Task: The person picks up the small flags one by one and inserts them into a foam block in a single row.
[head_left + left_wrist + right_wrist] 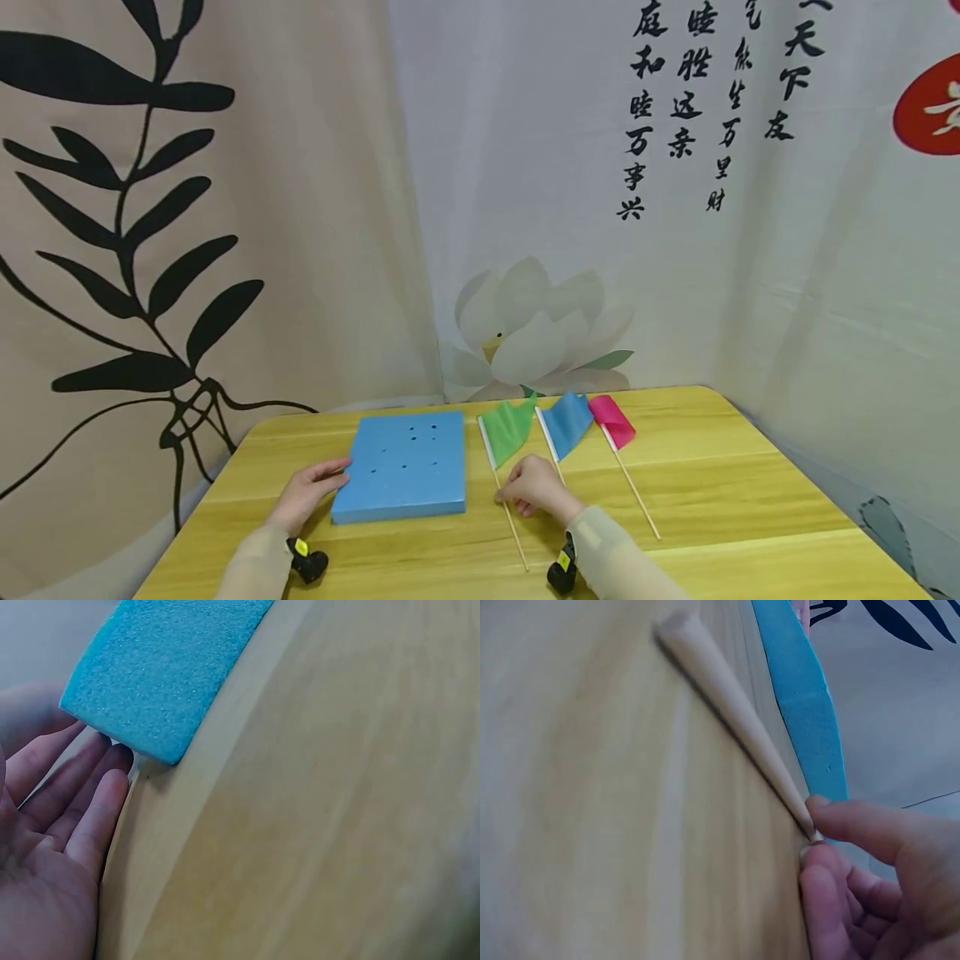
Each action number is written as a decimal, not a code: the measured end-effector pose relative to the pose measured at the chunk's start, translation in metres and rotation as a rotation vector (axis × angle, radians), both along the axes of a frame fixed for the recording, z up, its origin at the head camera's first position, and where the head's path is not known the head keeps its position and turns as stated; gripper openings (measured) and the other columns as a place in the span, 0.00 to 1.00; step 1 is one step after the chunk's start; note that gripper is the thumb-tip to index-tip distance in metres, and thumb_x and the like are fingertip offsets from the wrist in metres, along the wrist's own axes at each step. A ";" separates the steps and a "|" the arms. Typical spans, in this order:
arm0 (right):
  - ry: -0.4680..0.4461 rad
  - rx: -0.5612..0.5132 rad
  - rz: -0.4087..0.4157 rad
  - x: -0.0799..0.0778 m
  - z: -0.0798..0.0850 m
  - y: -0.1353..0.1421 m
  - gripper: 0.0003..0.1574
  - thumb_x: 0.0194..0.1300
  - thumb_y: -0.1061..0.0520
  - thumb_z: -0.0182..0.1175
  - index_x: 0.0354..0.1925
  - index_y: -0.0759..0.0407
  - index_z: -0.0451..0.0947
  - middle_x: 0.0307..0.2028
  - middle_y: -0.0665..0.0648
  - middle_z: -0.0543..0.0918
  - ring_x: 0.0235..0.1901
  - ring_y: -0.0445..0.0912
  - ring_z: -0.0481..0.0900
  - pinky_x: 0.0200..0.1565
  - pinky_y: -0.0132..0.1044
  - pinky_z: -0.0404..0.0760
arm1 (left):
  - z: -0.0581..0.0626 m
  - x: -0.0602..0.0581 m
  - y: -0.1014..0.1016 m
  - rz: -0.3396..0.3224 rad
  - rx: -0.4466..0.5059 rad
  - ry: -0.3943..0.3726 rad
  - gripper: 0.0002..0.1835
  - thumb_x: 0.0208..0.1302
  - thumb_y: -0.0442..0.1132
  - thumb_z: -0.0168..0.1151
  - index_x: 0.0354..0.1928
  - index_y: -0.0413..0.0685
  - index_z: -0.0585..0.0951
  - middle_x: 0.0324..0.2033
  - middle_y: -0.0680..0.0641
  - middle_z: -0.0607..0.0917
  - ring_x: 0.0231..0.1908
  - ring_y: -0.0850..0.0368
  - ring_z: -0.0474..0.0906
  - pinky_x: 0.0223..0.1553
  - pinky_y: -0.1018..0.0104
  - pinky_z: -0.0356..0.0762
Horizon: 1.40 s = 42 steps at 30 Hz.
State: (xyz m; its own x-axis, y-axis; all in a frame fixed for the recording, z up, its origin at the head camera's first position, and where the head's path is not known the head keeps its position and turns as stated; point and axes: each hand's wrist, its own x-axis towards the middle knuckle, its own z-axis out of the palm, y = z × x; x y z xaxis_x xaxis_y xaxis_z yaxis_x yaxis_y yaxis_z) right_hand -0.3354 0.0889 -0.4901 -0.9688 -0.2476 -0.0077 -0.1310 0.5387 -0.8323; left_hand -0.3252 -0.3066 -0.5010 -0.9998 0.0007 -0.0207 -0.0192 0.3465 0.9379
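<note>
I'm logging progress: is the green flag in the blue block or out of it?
Out: the green flag is beside the blue block, its stick pinched by the right hand.

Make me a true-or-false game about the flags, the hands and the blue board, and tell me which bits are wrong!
1. The right hand pinches the stick of the green flag. True.
2. Both hands hold flags. False: the left hand is at the edge of the blue board.
3. The blue flag lies between the green flag and the pink flag. True.
4. The pink flag stands in the blue board. False: it lies on the table.
5. The blue board has holes. True.
</note>
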 end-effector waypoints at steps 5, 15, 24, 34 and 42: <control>0.013 0.022 0.003 0.001 0.000 -0.002 0.17 0.47 0.59 0.76 0.13 0.60 0.78 0.08 0.51 0.74 0.07 0.40 0.72 0.13 0.35 0.79 | 0.001 0.000 0.001 -0.007 0.000 -0.003 0.27 0.68 0.45 0.61 0.65 0.40 0.73 0.64 0.36 0.70 0.62 0.38 0.67 0.63 0.41 0.65; 0.001 0.072 0.043 -0.003 -0.001 -0.004 0.23 0.46 0.59 0.75 0.06 0.57 0.72 0.06 0.51 0.73 0.06 0.41 0.72 0.13 0.36 0.79 | -0.001 0.002 0.000 0.009 -0.010 -0.014 0.28 0.68 0.46 0.61 0.65 0.39 0.73 0.65 0.36 0.70 0.63 0.38 0.66 0.63 0.41 0.64; 0.000 0.025 0.027 -0.003 0.000 -0.002 0.22 0.48 0.60 0.69 0.07 0.55 0.69 0.07 0.51 0.73 0.06 0.41 0.72 0.13 0.38 0.80 | -0.001 0.003 0.000 0.031 -0.011 -0.016 0.28 0.68 0.47 0.61 0.65 0.39 0.73 0.65 0.36 0.70 0.62 0.38 0.67 0.64 0.41 0.63; -0.200 -0.264 0.065 -0.006 -0.005 0.014 0.06 0.55 0.63 0.64 0.27 0.68 0.80 0.17 0.58 0.82 0.13 0.44 0.80 0.15 0.32 0.80 | 0.003 0.000 0.003 0.019 -0.006 -0.013 0.27 0.69 0.45 0.60 0.65 0.39 0.73 0.64 0.35 0.70 0.62 0.38 0.67 0.63 0.42 0.65; -0.260 -0.346 0.093 -0.008 -0.007 0.019 0.12 0.61 0.61 0.63 0.36 0.72 0.83 0.23 0.61 0.85 0.16 0.44 0.82 0.17 0.31 0.81 | 0.001 -0.002 0.002 0.012 0.004 -0.016 0.28 0.68 0.46 0.61 0.66 0.39 0.72 0.65 0.35 0.69 0.62 0.39 0.67 0.63 0.43 0.66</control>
